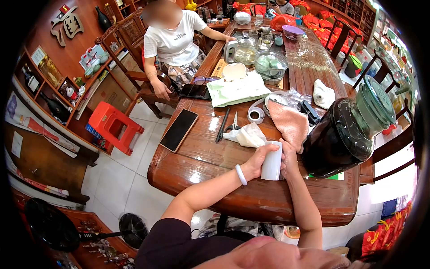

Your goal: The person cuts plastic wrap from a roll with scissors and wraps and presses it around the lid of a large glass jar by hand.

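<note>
Behind the white cylinder (272,165), the left hand (256,162) is partly hidden.

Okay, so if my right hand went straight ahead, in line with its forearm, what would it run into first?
Most likely the pink cloth, on the table just beyond your right hand; from this angle I can't tell whether they already touch.

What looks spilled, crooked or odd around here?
The large glass jar of dark liquid looks tilted on the glossy brown wooden table, but the view is visibly curved, so that is probably lens distortion. I see no spill, and the smooth white cylinder being held shows no damage.
</note>
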`<action>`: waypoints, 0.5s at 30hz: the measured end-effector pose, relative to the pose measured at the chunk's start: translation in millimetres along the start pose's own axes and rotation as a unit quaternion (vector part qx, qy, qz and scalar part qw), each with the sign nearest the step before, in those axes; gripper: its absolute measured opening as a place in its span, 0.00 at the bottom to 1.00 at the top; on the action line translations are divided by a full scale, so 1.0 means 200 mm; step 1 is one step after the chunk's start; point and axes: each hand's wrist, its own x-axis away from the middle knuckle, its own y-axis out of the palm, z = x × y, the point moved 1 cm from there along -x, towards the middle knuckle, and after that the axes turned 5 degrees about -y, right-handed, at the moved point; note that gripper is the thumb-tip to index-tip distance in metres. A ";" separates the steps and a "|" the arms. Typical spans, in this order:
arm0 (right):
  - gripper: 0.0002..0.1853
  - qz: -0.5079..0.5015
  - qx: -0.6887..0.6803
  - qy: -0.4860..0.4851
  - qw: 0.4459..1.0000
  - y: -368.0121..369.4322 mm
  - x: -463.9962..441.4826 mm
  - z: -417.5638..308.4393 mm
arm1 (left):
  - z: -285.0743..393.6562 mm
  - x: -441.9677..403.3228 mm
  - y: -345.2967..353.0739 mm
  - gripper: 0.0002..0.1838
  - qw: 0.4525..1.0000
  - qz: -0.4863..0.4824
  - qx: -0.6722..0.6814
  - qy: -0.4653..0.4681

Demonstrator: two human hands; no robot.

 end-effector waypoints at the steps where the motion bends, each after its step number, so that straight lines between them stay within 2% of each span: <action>1: 0.16 0.000 0.003 0.000 1.000 0.00 0.00 0.00 | 0.00 0.00 0.00 0.21 1.000 0.002 0.003 0.000; 15: 0.15 0.004 0.001 -0.005 1.000 -0.01 0.00 0.01 | 0.00 0.00 0.00 0.20 1.000 -0.008 -0.004 0.002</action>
